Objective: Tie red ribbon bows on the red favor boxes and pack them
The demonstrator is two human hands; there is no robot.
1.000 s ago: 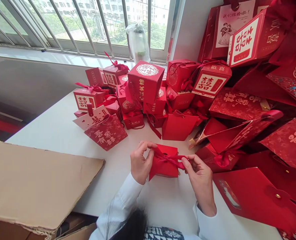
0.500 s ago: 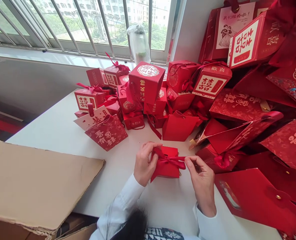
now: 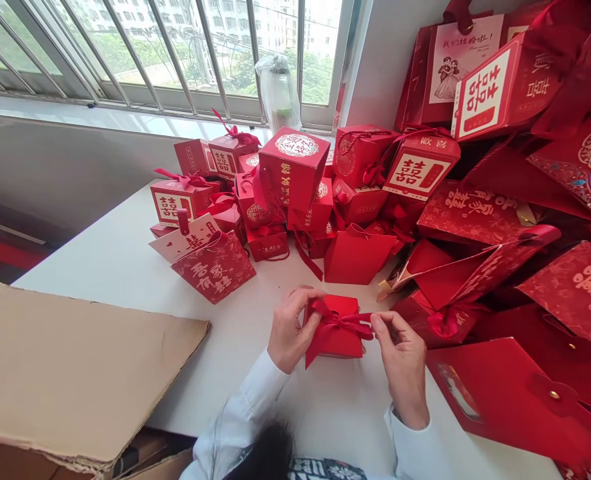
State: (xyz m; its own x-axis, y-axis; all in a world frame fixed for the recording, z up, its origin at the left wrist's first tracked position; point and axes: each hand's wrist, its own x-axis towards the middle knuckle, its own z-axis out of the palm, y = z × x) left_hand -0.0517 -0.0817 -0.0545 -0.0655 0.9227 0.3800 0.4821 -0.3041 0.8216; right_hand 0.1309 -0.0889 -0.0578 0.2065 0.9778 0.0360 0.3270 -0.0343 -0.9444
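A small red gift box point(image 3: 336, 345) lies on the white table in front of me, with a red ribbon point(image 3: 340, 321) tied in a bow on its top. My left hand point(image 3: 292, 328) is at the box's left side, thumb and fingers closed on the bow's left loop. On the other side, my right hand point(image 3: 401, 357) pinches the end of the bow's right loop between thumb and forefinger, just off the box's right edge. One ribbon tail hangs over the box's front left corner.
Behind the box stand several stacked red gift boxes point(image 3: 295, 163). A patterned red bag point(image 3: 215, 267) sits to their left. More red bags and boxes point(image 3: 505, 373) crowd the right side. An opened cardboard box point(image 3: 85, 367) stands at the left. A plastic-wrapped jar point(image 3: 278, 93) is on the windowsill.
The gift box has shifted very slightly to the right with both hands. The bow's loops are still held at both sides, and the left loop looks a little more spread.
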